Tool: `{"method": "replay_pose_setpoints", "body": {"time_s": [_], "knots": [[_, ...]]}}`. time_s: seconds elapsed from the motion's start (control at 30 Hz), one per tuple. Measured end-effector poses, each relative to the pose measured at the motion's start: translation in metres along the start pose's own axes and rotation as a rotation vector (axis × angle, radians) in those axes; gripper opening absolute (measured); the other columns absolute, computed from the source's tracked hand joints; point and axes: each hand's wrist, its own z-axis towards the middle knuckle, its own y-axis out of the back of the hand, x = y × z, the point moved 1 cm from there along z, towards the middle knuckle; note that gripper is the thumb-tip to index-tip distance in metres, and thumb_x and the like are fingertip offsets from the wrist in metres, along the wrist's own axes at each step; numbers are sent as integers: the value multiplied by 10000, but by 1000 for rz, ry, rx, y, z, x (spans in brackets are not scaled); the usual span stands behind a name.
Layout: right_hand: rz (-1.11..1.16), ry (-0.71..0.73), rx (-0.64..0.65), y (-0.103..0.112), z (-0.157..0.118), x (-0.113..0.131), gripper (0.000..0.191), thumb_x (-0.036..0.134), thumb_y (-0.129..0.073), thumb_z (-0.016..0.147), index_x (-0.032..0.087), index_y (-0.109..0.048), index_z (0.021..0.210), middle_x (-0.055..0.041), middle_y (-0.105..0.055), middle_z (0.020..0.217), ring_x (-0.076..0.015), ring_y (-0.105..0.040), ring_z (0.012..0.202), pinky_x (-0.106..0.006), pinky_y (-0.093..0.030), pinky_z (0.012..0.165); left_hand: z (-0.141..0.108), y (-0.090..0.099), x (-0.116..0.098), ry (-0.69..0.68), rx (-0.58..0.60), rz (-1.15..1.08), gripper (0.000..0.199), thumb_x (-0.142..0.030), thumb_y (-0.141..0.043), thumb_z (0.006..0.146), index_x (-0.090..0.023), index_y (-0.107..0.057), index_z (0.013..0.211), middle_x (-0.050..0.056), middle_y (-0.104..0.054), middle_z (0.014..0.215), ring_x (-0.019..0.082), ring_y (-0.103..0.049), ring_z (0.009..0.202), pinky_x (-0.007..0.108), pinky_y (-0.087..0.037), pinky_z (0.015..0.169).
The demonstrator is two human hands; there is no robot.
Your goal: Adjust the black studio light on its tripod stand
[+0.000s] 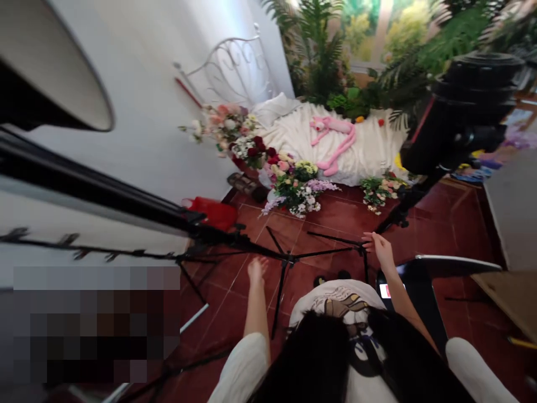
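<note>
My left hand [257, 270] is held out over the tiled floor with its fingers loosely apart and nothing in it. It is just left of the legs of a black light stand [287, 258], apart from them as far as I can see. My right hand [380, 246] reaches forward beside a second black stand [392, 215], which carries a black studio lamp [440, 126]. Its fingers point left and appear stretched, with no object visible in them. Whether they touch the stand I cannot tell.
A large lamp reflector [54, 67] looms at upper left. Ahead, a bed with a white cover [289, 126] bears a pink plush toy [342, 131]. Flower bunches [289, 179] border it. A red bag [218, 214] lies left; a dark chair-like object [413, 285] stands right.
</note>
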Motion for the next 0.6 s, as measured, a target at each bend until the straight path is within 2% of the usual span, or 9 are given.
{"method": "replay_pose_setpoints", "body": {"time_s": [0.07, 0.1, 0.17, 0.27, 0.33, 0.4, 0.47, 0.6], "knots": [[-15, -11, 64, -10, 4, 0, 606, 736, -642, 767, 174, -759, 960, -122, -792, 922, -169, -714, 629, -259, -547, 529, 6, 23, -26, -99, -166, -188, 136, -247, -418, 932, -203, -546, 919, 17, -685, 843, 122, -703, 780, 270, -533, 812], [-27, -16, 98, -15, 6, 0, 602, 733, -648, 762, 172, -761, 949, -124, -792, 923, -170, -714, 633, -259, -548, 533, 6, 30, -40, -190, -219, -261, 153, -260, -420, 935, -198, -559, 953, 23, -697, 886, 117, -701, 831, 272, -532, 851], [-58, -21, 167, -27, 8, 2, 601, 730, -654, 756, 168, -766, 939, -129, -792, 918, -173, -713, 639, -265, -553, 542, 1, 34, -66, -385, -252, -392, 223, -346, -439, 940, -189, -588, 991, 40, -715, 965, 125, -699, 923, 283, -525, 922], [-104, -10, 262, -49, 11, 5, 587, 724, -650, 762, 176, -774, 931, -127, -792, 901, -176, -710, 646, -273, -561, 554, -12, 24, -101, -609, -124, -588, 402, -534, -449, 921, -185, -634, 997, 58, -729, 975, 163, -698, 983, 295, -524, 953], [-121, -4, 332, -66, 14, 7, 579, 727, -656, 756, 183, -778, 915, -118, -791, 873, -172, -704, 639, -271, -559, 553, -23, 14, -117, -750, -16, -677, 564, -662, -375, 911, -183, -662, 986, 69, -736, 936, 196, -701, 981, 313, -535, 929], [-133, -8, 414, -86, 17, 10, 587, 738, -673, 735, 183, -778, 894, -110, -786, 837, -164, -693, 624, -261, -549, 543, -32, 6, -125, -832, 21, -747, 662, -709, -295, 916, -179, -687, 981, 78, -737, 888, 209, -709, 936, 322, -548, 872], [-151, -12, 508, -109, 20, 14, 602, 751, -691, 711, 173, -770, 860, -106, -779, 807, -155, -679, 604, -251, -534, 529, -35, 1, -125, -844, 20, -762, 695, -719, -266, 922, -179, -702, 956, 71, -721, 808, 197, -704, 849, 309, -550, 808], [-227, 45, 722, -165, 26, 28, 574, 723, -666, 773, 157, -744, 816, -102, -769, 783, -136, -666, 587, -239, -523, 540, -29, 2, -118, -788, 16, -722, 653, -764, -375, 888, -193, -692, 870, 35, -656, 698, 151, -639, 694, 265, -523, 706]]}}
